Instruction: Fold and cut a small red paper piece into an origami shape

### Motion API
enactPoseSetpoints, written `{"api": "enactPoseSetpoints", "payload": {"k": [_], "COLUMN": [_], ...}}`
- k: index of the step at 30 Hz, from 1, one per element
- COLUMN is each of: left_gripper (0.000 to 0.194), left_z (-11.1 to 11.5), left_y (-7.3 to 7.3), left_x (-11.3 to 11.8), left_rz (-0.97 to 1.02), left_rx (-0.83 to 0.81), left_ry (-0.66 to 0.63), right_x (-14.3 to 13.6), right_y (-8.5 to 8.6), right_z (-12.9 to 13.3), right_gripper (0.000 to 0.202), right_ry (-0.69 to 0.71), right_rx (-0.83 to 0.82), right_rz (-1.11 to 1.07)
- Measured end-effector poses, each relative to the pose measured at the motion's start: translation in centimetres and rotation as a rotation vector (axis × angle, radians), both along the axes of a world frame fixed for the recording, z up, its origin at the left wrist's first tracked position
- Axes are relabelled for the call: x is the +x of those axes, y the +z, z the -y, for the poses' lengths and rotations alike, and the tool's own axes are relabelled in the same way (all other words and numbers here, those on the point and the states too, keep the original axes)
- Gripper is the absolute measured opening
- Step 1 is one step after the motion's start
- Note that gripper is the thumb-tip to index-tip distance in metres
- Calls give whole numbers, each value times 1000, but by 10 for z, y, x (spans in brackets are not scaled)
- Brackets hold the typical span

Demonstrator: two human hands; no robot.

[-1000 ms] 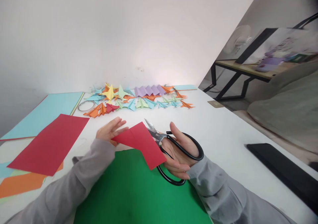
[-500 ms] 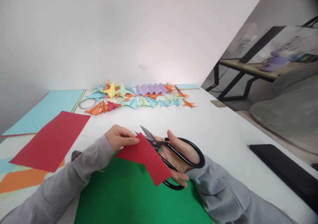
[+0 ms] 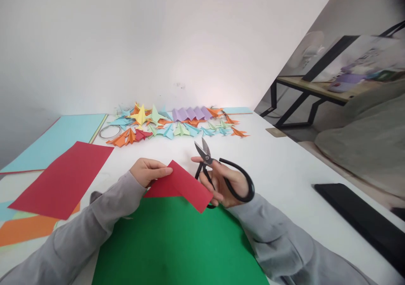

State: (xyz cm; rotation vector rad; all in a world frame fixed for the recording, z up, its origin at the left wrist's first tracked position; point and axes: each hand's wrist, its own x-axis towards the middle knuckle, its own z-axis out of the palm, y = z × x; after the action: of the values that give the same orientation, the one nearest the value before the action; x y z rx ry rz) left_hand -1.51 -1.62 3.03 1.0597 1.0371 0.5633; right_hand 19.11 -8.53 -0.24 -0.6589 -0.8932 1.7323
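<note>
Pinched between the thumb and fingers of my left hand [image 3: 148,171] is a folded red paper [image 3: 190,185], held by its upper corner above a green sheet [image 3: 177,243]. My right hand [image 3: 225,183] has its fingers through the black handles of a pair of scissors [image 3: 206,156]. The scissors' blades are parted and point up, away from the paper. Fingers of my right hand are at the paper's lower right end; whether they grip it is unclear.
Many small folded paper shapes [image 3: 181,130] line the wall, beside a tape roll [image 3: 110,131]. Left lie a large red sheet [image 3: 63,179], a light blue sheet [image 3: 60,137] and an orange sheet [image 3: 28,229]. A black object [image 3: 357,217] is at the right.
The scissors have come away from the paper's edge and turned upward with my right hand. The red paper has shifted slightly up and left, its flap lying differently.
</note>
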Motion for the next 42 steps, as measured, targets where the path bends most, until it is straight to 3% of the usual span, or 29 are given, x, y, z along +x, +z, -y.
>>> {"api": "enactPoseSetpoints", "payload": {"k": [3, 9, 18, 23, 25, 27, 31, 37, 40, 42], "left_gripper": [32, 35, 45, 43, 35, 18, 23, 19, 18, 19], "left_z": [-1, -5, -5, 4, 6, 8, 10, 5, -5, -14], "left_y": [-3, -10, -13, -13, -15, -16, -18, -14, -6, 4], "left_x": [2, 1, 1, 6, 9, 11, 11, 7, 3, -5], "left_rz": [11, -23, -115, -188, -176, -86, 59, -51, -108, -133], "left_rx": [18, 76, 273, 494, 558, 509, 346, 257, 252, 298], "left_ry": [25, 46, 85, 121, 139, 162, 140, 91, 46, 98], "right_x": [-11, -13, -18, -21, -20, -20, -21, -24, -23, -22], "right_y": [-7, -9, -7, -10, -13, -15, -15, -13, -13, -14], "right_z": [2, -3, -1, 3, 3, 3, 3, 3, 4, 3], "right_gripper": [51, 52, 72, 76, 77, 76, 70, 69, 69, 69], "right_ry": [-166, -368, -322, -275, -297, -343, -369, -359, -346, -330], "right_rx": [60, 40, -64, -91, -83, -73, -56, -76, -63, -51], "right_rz": [175, 434, 294, 239, 243, 257, 281, 248, 251, 260]}}
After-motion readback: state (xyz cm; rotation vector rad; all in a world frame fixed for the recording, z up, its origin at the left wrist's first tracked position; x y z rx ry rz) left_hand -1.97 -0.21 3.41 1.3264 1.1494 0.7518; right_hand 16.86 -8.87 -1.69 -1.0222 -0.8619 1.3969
